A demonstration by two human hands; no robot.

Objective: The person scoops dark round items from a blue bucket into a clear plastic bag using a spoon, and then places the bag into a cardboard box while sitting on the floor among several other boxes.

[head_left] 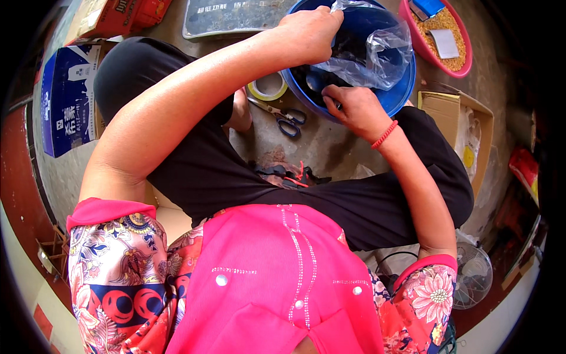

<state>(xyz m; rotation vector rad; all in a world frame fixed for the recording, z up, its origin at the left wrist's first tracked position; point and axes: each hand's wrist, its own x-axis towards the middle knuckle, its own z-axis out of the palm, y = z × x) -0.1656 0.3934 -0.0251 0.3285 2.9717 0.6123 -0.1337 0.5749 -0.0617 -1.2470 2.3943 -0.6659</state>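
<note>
A blue bucket [404,88] stands in front of me with dark, loose material [349,48] inside. A clear plastic bag [386,50] lies over its opening and hangs into it. My left hand [309,36] is closed at the far left rim, pinching the bag's upper edge. At the near side of the rim my right hand [361,111] is closed round the handle of what looks like a spoon [316,79]. Its bowl dips toward the dark material. Part of the handle is hidden by my fingers.
Scissors [283,117] and a tape roll [268,88] lie on the floor left of the bucket. A pink basin [463,64] of yellow grain stands far right, a cardboard box [445,112] below it. Beyond my left arm are a scale-like platform [230,17] and a blue box [68,97].
</note>
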